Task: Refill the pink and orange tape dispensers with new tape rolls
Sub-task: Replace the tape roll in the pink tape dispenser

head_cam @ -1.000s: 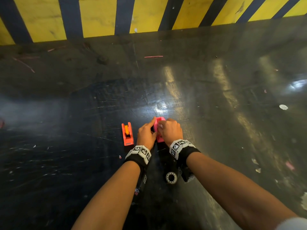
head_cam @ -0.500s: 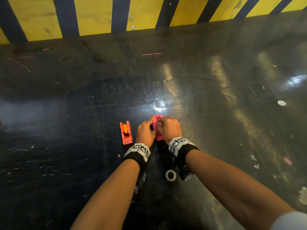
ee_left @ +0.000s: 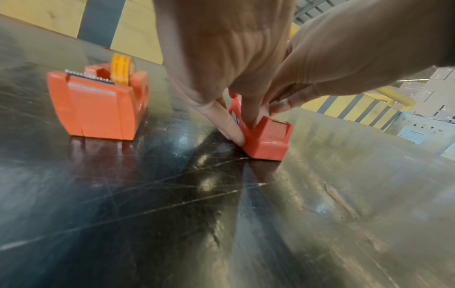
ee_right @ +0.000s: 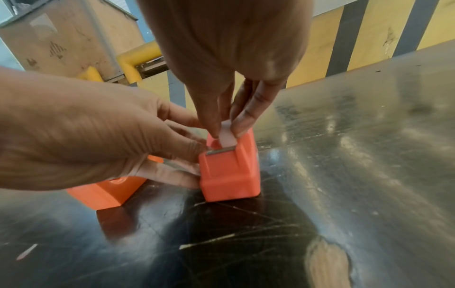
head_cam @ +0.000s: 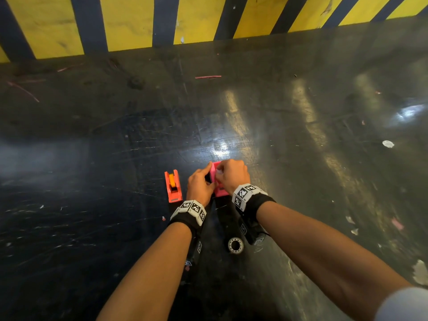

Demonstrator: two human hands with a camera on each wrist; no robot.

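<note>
The pink tape dispenser (head_cam: pixel 219 190) (ee_right: pixel 230 175) (ee_left: pixel 268 140) stands on the dark floor under both hands. My left hand (head_cam: pixel 200 186) (ee_right: pixel 103 140) grips its left side, thumb low against the base and fingers on top. My right hand (head_cam: pixel 232 174) (ee_right: pixel 225 124) pinches the pale tape end (ee_right: pixel 227 136) just above the metal cutter. The roll inside is hidden by the fingers. The orange dispenser (head_cam: pixel 172 186) (ee_left: pixel 96 105) sits to the left with a yellow-orange tape roll (ee_left: pixel 120 68) in it, untouched.
An empty tape core ring (head_cam: pixel 235 245) lies on the floor between my forearms. A yellow and dark striped wall (head_cam: pixel 208 17) runs along the far edge. Small scraps and paper bits (head_cam: pixel 388 143) are scattered to the right.
Both hands stay on the pink dispenser; the head view has shifted a little. The orange dispenser and the core ring have not moved.
</note>
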